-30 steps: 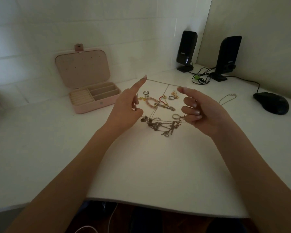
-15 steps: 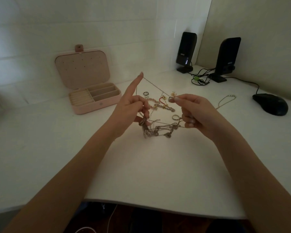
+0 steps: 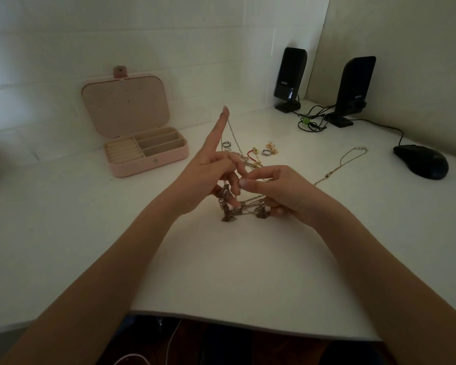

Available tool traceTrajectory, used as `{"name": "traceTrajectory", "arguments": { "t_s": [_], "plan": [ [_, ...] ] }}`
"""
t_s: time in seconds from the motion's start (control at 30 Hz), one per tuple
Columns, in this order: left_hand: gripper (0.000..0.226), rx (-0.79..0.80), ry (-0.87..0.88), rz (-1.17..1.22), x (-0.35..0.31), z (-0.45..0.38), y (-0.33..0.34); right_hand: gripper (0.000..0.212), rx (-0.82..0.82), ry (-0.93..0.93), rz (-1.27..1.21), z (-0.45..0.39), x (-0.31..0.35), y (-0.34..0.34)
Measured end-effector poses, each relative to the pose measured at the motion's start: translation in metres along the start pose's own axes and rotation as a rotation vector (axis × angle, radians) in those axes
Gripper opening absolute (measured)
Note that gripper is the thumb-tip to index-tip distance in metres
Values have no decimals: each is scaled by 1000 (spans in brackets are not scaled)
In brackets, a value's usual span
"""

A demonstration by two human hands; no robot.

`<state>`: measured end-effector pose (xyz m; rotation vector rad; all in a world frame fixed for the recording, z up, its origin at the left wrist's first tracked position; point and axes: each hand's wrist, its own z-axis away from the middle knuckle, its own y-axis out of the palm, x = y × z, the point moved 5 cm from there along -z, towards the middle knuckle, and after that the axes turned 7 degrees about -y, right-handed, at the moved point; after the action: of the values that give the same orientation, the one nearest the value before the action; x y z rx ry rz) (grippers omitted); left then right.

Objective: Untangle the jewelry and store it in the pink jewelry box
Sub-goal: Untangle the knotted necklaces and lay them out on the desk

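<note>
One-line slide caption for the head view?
Both hands, left hand and right hand, work a tangled chain above the white desk; pink jewelry box open.

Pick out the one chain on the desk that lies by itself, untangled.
The thin gold chain right of the hands, stretched toward the mouse. It lies alone, while the other chains knot together in the tangled chains between both hands.

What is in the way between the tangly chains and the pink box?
Nothing visible. The tangled chains hang from the left hand and right hand; only bare table lies between them and the open pink jewelry box, whose compartments look empty.
</note>
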<state>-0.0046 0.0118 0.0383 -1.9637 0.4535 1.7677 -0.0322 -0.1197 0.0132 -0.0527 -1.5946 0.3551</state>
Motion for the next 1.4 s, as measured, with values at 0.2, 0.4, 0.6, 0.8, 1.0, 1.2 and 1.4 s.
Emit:
{"name": "traceTrajectory", "arguments": {
  "t_s": [0.2,0.4,0.6,0.8,1.0,1.2,1.4],
  "plan": [
    [91,-74,-5,19,0,0,-7,15,-137,-11,-151,0,1,-18],
    [108,-119,-17,-45,2,-1,-13,20,-246,-79,-327,0,5,-25],
    [111,-67,-47,-82,6,0,-11,20,-347,-110,-431,2,7,-34],
    [104,-41,-76,-76,6,1,-9,22,-367,-141,-496,3,8,-44],
    [106,-76,-85,-223,5,1,-9,22,-380,-200,-637,5,15,-51],
    [108,-66,-87,-371,7,4,-6,19,-384,-253,-691,7,22,-48],
    [99,-71,-109,-476,12,1,-7,17,-269,-276,-655,8,25,-40]
  ]
}}
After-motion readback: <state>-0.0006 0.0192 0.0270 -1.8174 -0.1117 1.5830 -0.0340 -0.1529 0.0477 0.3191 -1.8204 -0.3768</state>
